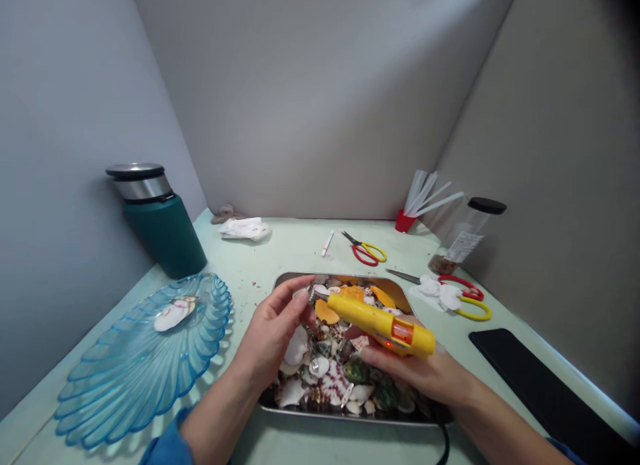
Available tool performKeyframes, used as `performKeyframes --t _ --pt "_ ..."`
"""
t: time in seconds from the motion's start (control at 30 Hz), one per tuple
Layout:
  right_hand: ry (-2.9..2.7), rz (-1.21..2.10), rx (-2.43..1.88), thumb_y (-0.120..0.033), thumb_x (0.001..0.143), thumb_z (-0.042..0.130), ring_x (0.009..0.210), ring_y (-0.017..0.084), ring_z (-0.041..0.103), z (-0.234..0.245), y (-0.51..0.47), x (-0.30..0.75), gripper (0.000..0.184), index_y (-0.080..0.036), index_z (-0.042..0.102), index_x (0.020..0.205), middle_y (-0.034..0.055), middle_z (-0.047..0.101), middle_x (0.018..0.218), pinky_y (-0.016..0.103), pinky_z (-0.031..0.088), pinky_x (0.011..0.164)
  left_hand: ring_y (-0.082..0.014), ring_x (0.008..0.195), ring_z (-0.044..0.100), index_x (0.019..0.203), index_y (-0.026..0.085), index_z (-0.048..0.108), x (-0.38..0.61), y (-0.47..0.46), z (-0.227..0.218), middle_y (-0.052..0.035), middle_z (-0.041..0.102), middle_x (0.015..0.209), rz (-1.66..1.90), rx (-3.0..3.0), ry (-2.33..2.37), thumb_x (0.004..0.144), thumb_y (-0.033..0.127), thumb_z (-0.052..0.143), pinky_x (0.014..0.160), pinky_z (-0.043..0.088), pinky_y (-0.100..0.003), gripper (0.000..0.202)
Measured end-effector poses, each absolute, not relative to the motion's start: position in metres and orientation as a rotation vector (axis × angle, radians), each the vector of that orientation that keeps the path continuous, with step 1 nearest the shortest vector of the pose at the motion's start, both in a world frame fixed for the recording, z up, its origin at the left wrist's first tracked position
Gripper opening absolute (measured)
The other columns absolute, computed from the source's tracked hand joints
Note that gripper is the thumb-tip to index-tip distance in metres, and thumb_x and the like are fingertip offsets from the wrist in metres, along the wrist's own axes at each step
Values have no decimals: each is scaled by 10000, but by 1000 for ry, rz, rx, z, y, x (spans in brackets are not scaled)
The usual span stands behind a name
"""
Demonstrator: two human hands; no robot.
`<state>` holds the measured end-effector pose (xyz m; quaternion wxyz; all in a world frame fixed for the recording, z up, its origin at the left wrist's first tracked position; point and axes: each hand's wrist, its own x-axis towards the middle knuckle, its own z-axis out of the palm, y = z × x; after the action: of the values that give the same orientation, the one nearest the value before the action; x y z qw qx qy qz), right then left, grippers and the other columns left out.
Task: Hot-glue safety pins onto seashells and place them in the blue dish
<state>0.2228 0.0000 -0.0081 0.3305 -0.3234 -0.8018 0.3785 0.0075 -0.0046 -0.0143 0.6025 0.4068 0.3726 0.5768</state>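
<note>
My right hand [410, 372] is wrapped round the grip of a yellow hot glue gun [373, 318], and a small red light glows on its side. The gun's nozzle points left, at the fingertips of my left hand [275, 328]. Those fingers pinch a small dark, ridged shell [311, 294], mostly hidden, close to the nozzle tip. Below both hands lies a metal tray [350, 417] full of mixed shells [337, 385]: white, orange, speckled and greenish ones. A black cord runs from under my right hand over the tray's front edge.
At left are a blue shell-shaped dish [145, 378] holding a white shell [173, 315] and a green flask [163, 232]. Scissors [367, 248], more scissors with cotton [465, 295], a red cup of glue sticks [405, 220], a jar [463, 235] and a black phone-like slab [545, 385] lie behind and right.
</note>
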Motion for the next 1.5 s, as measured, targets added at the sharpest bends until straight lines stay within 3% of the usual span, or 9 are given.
performKeyframes --t 0.33,0.43,0.53,0.6,0.83,1.2,1.37,1.5 --pt "-2011 1102 -845 -301 820 635 847 182 639 -6 -2 220 173 -198 685 950 36 695 922 279 530 757 -93 674 522 1093 218 639 6 -6 -16 -4 631 798 1267 981 874 821 306 632 688 402 -216 286" --pt "-1965 1204 -860 -322 808 644 752 167 622 -8 -1 223 181 -214 683 948 27 672 856 258 530 648 -99 689 528 1095 219 638 6 -7 -16 -18 643 861 1262 986 867 820 304 633 710 407 -235 289" --pt "-1872 1443 -907 -366 818 630 475 80 484 -13 -1 226 241 -199 659 989 -3 585 679 183 403 406 -108 696 533 1099 212 637 5 -8 -16 -27 646 875 1261 1001 864 817 306 636 716 406 -248 297" --pt "-1762 1600 -939 -389 809 640 401 34 376 -16 -1 227 285 -180 648 1003 -25 521 629 155 299 350 -115 706 537 1106 209 633 5 -8 -16 -35 649 893 1258 1014 858 817 306 635 720 407 -256 304" --pt "-1563 1770 -908 -378 777 675 355 15 331 -18 -1 227 298 -152 652 969 -58 466 528 140 229 333 -122 738 542 1106 219 629 5 -8 -17 -42 650 971 1265 1041 806 819 298 635 746 413 -271 297" --pt "-1541 1816 -796 -405 794 649 351 25 299 -19 0 229 343 -129 634 996 -86 402 461 161 200 353 -118 693 543 1101 222 625 6 -9 -14 2 632 713 1311 1036 829 815 293 640 719 414 -244 295" --pt "-1611 1589 -945 -404 820 624 364 41 317 -18 -1 223 309 -156 612 1004 -76 417 488 172 239 363 -109 693 556 1096 224 624 7 -10 -11 -9 659 800 1341 1000 837 805 274 650 728 429 -244 297" --pt "-1892 1194 -1060 -386 838 603 520 106 474 -11 0 221 225 -184 630 933 -4 567 667 223 391 480 -108 664 557 1095 204 629 7 -10 -11 -1 647 708 1361 997 872 786 279 670 702 429 -228 320"
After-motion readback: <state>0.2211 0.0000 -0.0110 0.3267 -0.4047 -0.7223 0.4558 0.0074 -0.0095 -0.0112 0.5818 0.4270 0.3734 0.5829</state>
